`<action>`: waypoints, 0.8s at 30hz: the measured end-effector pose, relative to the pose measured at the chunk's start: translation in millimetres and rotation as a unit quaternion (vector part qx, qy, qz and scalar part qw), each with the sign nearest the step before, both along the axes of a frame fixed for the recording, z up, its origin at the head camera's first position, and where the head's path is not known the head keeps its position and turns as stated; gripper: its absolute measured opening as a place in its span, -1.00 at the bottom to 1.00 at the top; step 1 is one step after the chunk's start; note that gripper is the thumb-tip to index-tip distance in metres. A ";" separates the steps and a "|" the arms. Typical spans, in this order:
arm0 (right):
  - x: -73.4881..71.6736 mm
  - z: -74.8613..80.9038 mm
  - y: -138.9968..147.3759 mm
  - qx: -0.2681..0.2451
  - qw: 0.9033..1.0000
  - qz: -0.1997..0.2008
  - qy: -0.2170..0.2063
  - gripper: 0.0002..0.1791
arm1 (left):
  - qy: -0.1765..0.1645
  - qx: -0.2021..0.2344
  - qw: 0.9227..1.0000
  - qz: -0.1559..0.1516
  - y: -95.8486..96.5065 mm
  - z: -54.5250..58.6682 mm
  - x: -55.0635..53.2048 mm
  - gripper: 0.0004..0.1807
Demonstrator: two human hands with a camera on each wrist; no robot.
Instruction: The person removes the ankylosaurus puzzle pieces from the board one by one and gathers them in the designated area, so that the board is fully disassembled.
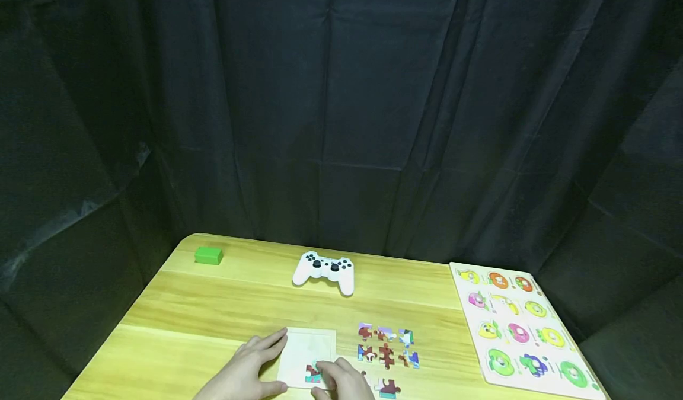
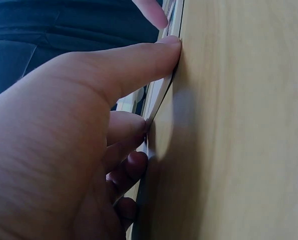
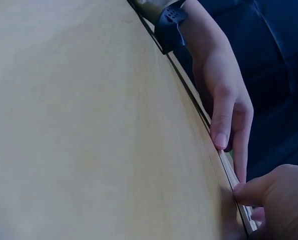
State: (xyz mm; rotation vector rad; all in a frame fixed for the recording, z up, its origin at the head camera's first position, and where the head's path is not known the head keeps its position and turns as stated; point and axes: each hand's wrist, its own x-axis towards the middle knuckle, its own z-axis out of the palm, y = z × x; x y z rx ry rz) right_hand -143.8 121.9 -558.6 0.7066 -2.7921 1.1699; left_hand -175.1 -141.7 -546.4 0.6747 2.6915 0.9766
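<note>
A square pale wooden puzzle tray (image 1: pixel 306 346) lies on the table in the head view. My left hand (image 1: pixel 248 367) grips its left side, index finger at the far corner and thumb at the near one. In the left wrist view that hand (image 2: pixel 63 130) has its thumb against the tray's edge. Near the tray's lower right corner lies a dark red and teal puzzle piece (image 1: pixel 312 374). My right hand (image 1: pixel 347 382) pinches at this piece, its fingertips partly covering it. In the right wrist view the right hand's thumb (image 3: pixel 251 192) meets the tray edge.
Several loose puzzle pieces (image 1: pixel 386 355) lie right of the tray. A white game controller (image 1: pixel 325 271) sits farther back, a green block (image 1: pixel 208 255) at the far left. A fruit puzzle board (image 1: pixel 525 329) lies along the table's right side. Dark curtains (image 1: pixel 320 121) hang behind.
</note>
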 end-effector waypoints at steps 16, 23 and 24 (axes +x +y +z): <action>-3.6 -2.8 1.5 -0.029 0.999 -0.013 -0.010 -0.56 | 0.012 0.006 1.000 -0.002 -0.3 -0.4 0.5 0.00; -4.7 -6.2 2.3 -0.049 0.999 -0.010 0.004 -0.60 | 0.012 0.006 1.000 -0.004 -0.2 -1.7 0.2 -0.01; -5.0 -6.7 2.2 -0.048 0.999 -0.009 0.011 -0.61 | 0.012 0.005 1.000 -0.004 -0.1 -1.7 0.1 -0.01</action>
